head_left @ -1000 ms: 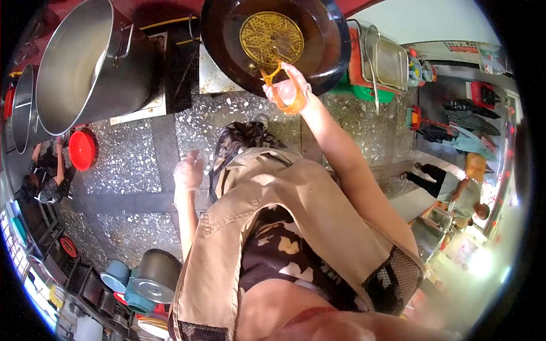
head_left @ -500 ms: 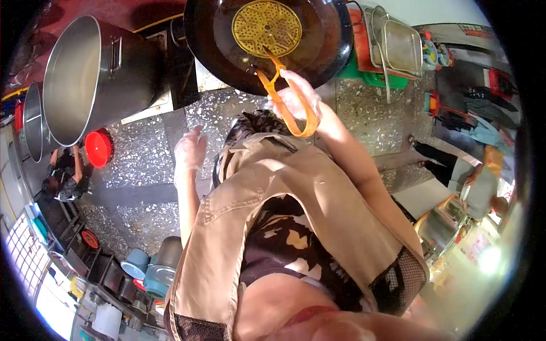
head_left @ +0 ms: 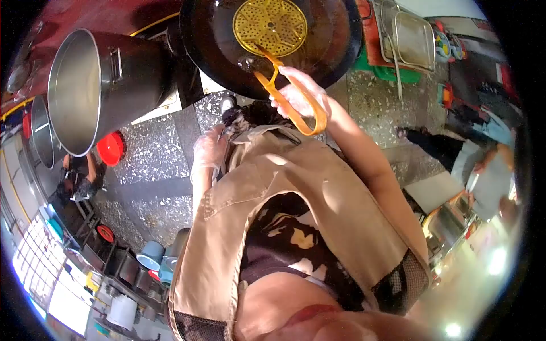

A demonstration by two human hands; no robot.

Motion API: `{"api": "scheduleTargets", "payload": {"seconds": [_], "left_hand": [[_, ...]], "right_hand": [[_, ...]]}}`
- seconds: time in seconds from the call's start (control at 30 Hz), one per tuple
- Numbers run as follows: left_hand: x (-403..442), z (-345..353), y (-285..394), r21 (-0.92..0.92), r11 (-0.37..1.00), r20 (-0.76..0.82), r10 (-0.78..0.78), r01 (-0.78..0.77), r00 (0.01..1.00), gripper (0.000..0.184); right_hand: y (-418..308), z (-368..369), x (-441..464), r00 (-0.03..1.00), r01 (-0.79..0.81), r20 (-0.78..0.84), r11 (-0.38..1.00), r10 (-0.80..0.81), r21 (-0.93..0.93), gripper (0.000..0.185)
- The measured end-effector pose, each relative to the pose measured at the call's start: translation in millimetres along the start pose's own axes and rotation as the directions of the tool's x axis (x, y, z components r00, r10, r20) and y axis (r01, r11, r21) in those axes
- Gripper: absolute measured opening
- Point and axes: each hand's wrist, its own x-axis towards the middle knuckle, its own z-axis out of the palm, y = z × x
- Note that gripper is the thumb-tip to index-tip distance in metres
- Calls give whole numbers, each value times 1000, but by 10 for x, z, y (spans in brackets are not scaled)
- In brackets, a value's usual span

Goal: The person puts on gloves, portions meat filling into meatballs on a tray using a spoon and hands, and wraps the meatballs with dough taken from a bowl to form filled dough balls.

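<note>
My right hand (head_left: 300, 96), in a thin clear glove, is closed around a pair of orange tongs (head_left: 319, 118) with a looped handle end. The tongs' two tips reach over a large dark wok (head_left: 335, 57) that holds dark liquid. A round yellow perforated rack (head_left: 270, 27) lies in the wok, with one tip at its lower edge. Small bubbles show in the liquid near the other tip. My left hand (head_left: 209, 149), also in a clear glove, hangs beside the apron with loosely bent fingers and nothing visible in it.
A tall metal pot (head_left: 133, 71) stands left of the wok, with a red basin (head_left: 110, 148) below it. Metal trays (head_left: 413, 37) sit on the right. One person (head_left: 79, 179) is at far left, another (head_left: 483, 176) at far right. Blue buckets (head_left: 150, 254) stand behind left.
My left hand has come in closer to my body. The right hand still holds the tongs over the wok, and bubbles by the tip look larger. The view has shifted slightly.
</note>
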Motion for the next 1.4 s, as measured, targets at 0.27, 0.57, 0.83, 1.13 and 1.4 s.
{"api": "scheduleTargets", "payload": {"seconds": [0.27, 0.57, 0.83, 1.13, 1.4], "left_hand": [[642, -600, -427, 78, 960, -61, 274, -269, 960, 31], [980, -1057, -586, 70, 935, -48, 352, -348, 935, 33], [1205, -1004, -93, 97, 724, -77, 690, -683, 720, 18], [1084, -767, 744, 153, 710, 11, 694, -687, 720, 17], [1084, -713, 999, 124, 750, 62, 648, -650, 759, 20]], "right_hand": [[136, 183, 275, 998, 65, -34, 975, -59, 213, 77], [680, 446, -427, 867, 384, -451, 861, -212, 334, 61], [61, -220, -901, 63, 874, -800, 420, -597, -245, 41], [-1591, -3311, -1421, -138, 858, -937, 435, -320, -274, 68], [-1775, -2489, -1920, -491, 599, -794, 523, -358, -606, 69]]}}
